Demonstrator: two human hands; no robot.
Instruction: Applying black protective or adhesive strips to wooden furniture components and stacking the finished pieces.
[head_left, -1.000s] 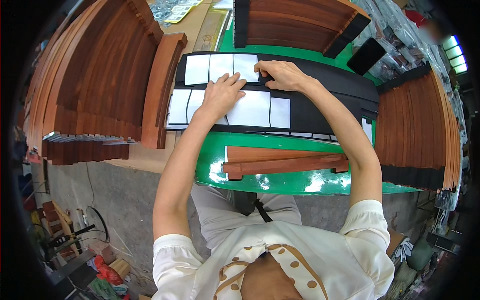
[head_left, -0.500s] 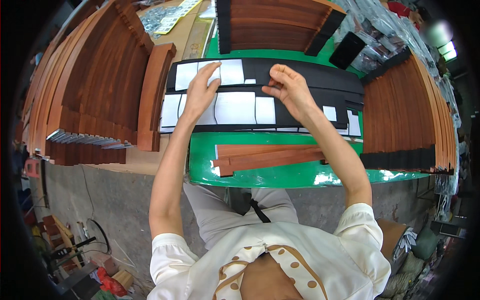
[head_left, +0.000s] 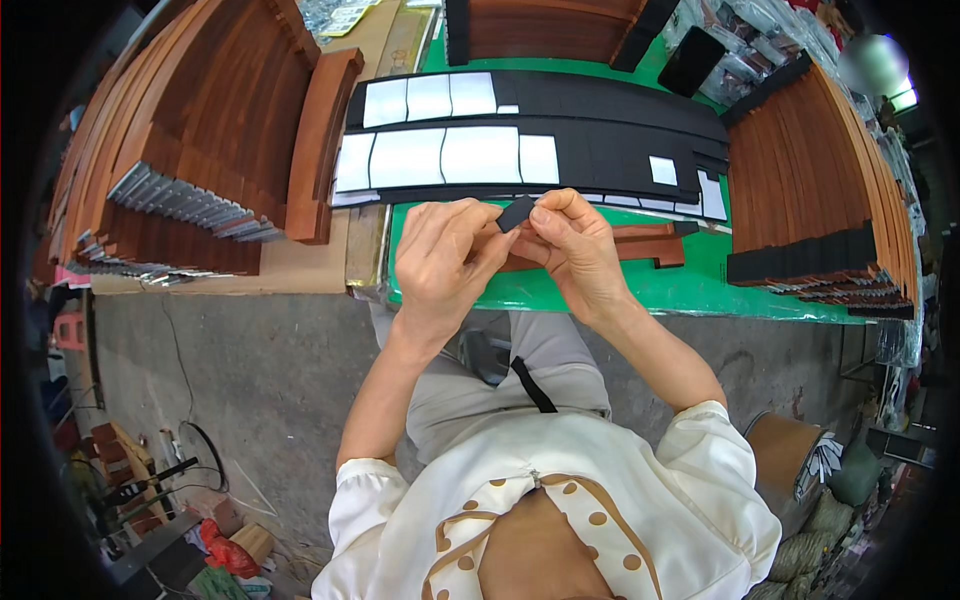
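Between my two hands is a small black foam-like piece [head_left: 516,213], above the green table's near part. The fingers of my left hand [head_left: 440,262] pinch its left side. My right hand [head_left: 575,245] grips its right end between thumb and forefinger. Behind them lie black sheets [head_left: 620,150] scored into small pieces, with white backing paper [head_left: 405,158] bared on their left part. Reddish-brown wooden slats [head_left: 640,243], one with a black tip, lie on the table partly hidden by my hands.
Stacked brown wooden pieces [head_left: 215,130] stand at the left, beside a single upright one [head_left: 325,140]. More stacks stand at the right [head_left: 800,170] and far side [head_left: 550,28], with black ends. A black phone [head_left: 692,62] lies near plastic-wrapped packages [head_left: 745,55]. The green table edge [head_left: 700,308] is close to me.
Both hands have come back from over the black sheets toward me and met at the small black piece. The view has shifted, so the table sits higher in it.
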